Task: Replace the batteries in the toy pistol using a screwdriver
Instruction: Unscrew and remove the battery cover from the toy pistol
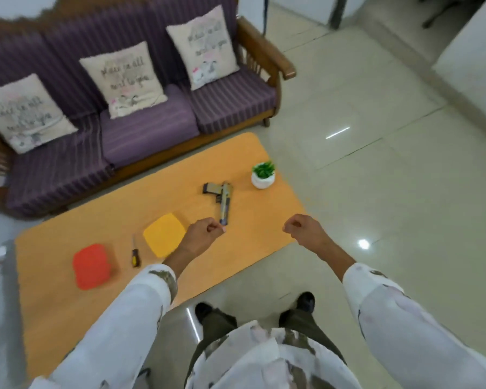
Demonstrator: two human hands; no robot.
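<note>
Head view: tan toy pistol (222, 199) lies flat; left hand (205, 231), right hand (302, 228) curled, empty.

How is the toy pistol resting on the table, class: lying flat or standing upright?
Lying flat on its side: the toy pistol shows its full side profile against the table.

The table (236, 153) is orange. The toy pistol (224, 200) is tan with dark parts. The screwdriver (135, 254) has a yellow-and-black handle. One container (164, 234) is yellow, another container (91, 266) red. The plant (263, 168) is green in a white pot (262, 183). The sofa (146, 130) is purple-striped with brown wood; its cushions (124, 80) are cream with grey lettering. The sleeves (129, 318) are white, blotched brown.
</note>
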